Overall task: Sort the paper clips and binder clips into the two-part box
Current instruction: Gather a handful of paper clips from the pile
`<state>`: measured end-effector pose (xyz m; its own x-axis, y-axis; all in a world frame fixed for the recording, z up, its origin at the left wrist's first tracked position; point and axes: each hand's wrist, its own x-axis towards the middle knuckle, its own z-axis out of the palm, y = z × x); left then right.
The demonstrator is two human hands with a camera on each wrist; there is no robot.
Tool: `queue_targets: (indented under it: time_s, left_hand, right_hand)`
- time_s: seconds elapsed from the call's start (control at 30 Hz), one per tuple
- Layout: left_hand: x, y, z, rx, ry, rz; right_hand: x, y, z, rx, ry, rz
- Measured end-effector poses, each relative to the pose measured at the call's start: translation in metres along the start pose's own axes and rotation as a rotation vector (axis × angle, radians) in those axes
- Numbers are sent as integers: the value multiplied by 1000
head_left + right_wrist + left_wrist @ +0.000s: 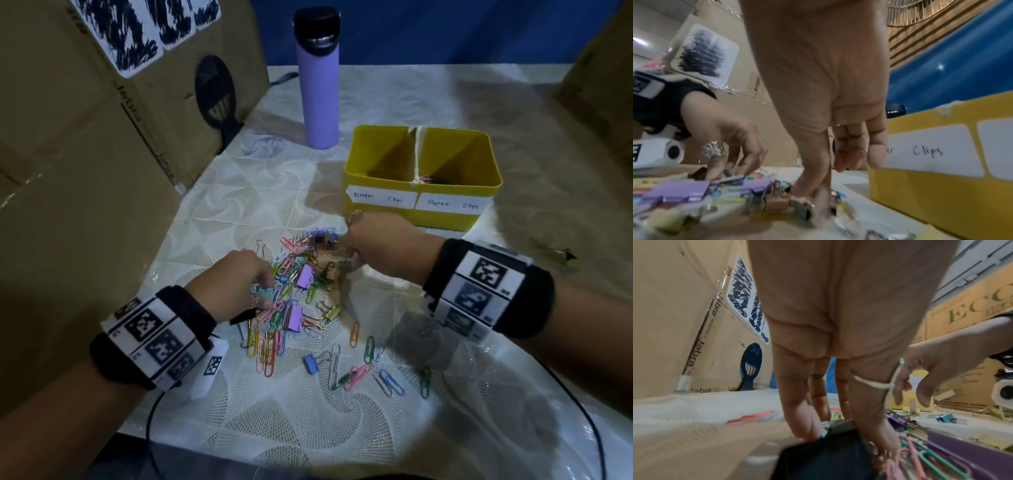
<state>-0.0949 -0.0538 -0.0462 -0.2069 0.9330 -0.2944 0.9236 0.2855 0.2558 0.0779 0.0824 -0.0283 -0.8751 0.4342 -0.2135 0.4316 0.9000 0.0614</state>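
A heap of coloured paper clips and binder clips [294,301] lies mid-table. Behind it to the right stands the yellow two-part box [356,178], labelled "Binder Clips" on the left and "Paper Clips" on the right. A few paper clips [428,179] show in the right part. My left hand [269,286] reaches into the heap's left side, and its fingertips [807,433] pinch a teal binder clip [824,433] behind a black one [826,456]. At the heap's far right, my right hand [816,194] has thumb and forefinger pinched on a small, blurred binder clip [801,206].
A purple bottle [320,85] stands behind the box on the left. Cardboard walls close in the left side [85,154] and the far right [599,85]. Loose paper clips [387,380] lie scattered toward the front edge. A black cable [150,421] hangs off the front.
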Motion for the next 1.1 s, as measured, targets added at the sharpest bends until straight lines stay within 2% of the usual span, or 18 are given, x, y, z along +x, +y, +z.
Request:
queue_targets:
  time_s: [0.1, 0.23, 0.4, 0.5, 0.6, 0.67, 0.73, 0.83, 0.9, 1.1]
  left_hand:
    - [0, 4, -1, 3, -19, 27]
    - [-4, 4, -11, -38, -20, 52]
    - [-15, -10, -27, -90, 78, -35]
    - [-17, -21, -24, -63, 142, -101]
    - [-21, -29, -13, 24, 69, -200]
    - [-26, -30, -9, 36, 41, -214]
    - [-30, -26, -8, -1, 60, -133]
    - [-30, -20, -2, 24, -25, -26]
    - [-27, -19, 4, 28, -57, -28]
    - [-20, -40, -2, -15, 2, -126]
  right_hand:
    - [0, -12, -4, 122, 52, -48]
    - [18, -40, 1, 233, 26, -120]
    - [27, -45, 7, 195, 58, -126]
    - [20, -39, 3, 177, 107, -67]
    - [7, -23, 0, 121, 157, 62]
    - [-1, -18, 1, 77, 177, 86]
    - [-4, -26, 3, 129, 179, 14]
    - [-1, -54, 3, 269, 68, -174]
    - [2, -69, 2, 257, 10, -233]
    - [7, -75, 4, 242, 21, -252]
